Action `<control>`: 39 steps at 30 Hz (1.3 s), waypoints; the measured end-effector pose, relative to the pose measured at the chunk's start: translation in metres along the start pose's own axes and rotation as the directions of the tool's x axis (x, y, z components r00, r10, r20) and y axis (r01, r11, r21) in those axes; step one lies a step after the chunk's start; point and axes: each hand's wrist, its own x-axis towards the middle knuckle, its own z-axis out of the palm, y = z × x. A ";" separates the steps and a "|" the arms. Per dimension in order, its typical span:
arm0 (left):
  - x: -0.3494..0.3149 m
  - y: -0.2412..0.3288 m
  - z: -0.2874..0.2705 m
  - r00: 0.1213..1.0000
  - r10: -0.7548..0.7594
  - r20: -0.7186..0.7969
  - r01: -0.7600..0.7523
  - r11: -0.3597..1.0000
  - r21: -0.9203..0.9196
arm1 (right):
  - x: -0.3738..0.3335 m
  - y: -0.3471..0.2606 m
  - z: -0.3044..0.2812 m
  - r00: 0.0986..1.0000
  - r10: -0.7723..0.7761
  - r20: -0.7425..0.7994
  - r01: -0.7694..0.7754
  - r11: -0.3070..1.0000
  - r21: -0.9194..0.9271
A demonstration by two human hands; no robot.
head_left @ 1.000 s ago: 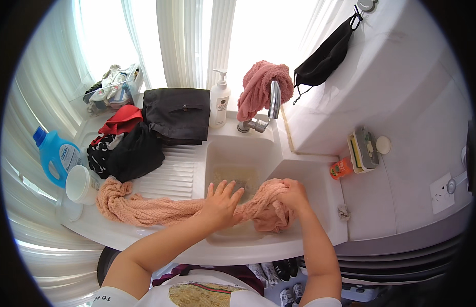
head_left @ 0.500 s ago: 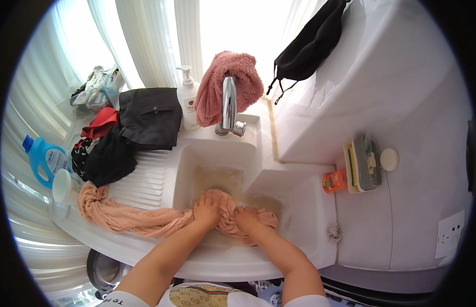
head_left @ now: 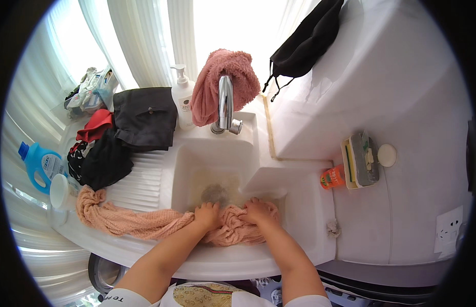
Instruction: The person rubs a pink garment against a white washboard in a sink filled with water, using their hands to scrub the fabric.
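Note:
A long peach towel (head_left: pixel 138 223) lies twisted across the ribbed washboard side of the white sink (head_left: pixel 189 153). Its right end is bunched in the basin's cloudy water. My left hand (head_left: pixel 207 215) is closed on the towel near the basin's left side, fingers curled over the cloth. My right hand (head_left: pixel 258 211) grips the wet bunch further right, with folds of cloth bulging between the two hands. Some fingertips are hidden in the folds. Beyond my hands, the round dark drain area (head_left: pixel 214 193) shows through the murky water.
A chrome faucet (head_left: pixel 225 102) draped with a pink towel (head_left: pixel 204 94) rises behind the basin. Dark folded trousers (head_left: pixel 145 120), black clothing (head_left: pixel 107 161), a pump bottle (head_left: pixel 183 102), a blue detergent bottle (head_left: pixel 43 166) and a white tub (head_left: pixel 61 192) stand left. A soap caddy (head_left: pixel 368 166) hangs right.
My right hand has moved slightly right and away from me, spreading the gap between my hands. The bunched cloth has shifted nearer to me, uncovering more of the drain area.

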 end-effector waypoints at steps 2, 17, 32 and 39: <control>-0.001 -0.003 0.029 0.983 0.038 0.180 -0.037 0.999 -0.010 | -0.018 0.003 -0.007 0.994 0.099 -0.039 -0.104 0.977 -0.184; -0.008 0.030 -0.171 0.804 0.493 0.332 0.143 0.382 -0.913 | -0.176 0.022 -0.125 0.804 0.301 -0.513 -0.073 0.905 0.418; 0.048 0.005 -0.054 0.960 -0.151 0.237 0.268 0.740 -0.617 | -0.029 0.048 -0.057 0.930 0.301 -0.212 -0.167 0.858 0.485; 0.007 0.035 -0.007 0.952 -0.165 0.260 0.177 0.984 -0.024 | -0.025 -0.013 0.020 0.993 0.111 0.039 -0.102 0.978 -0.185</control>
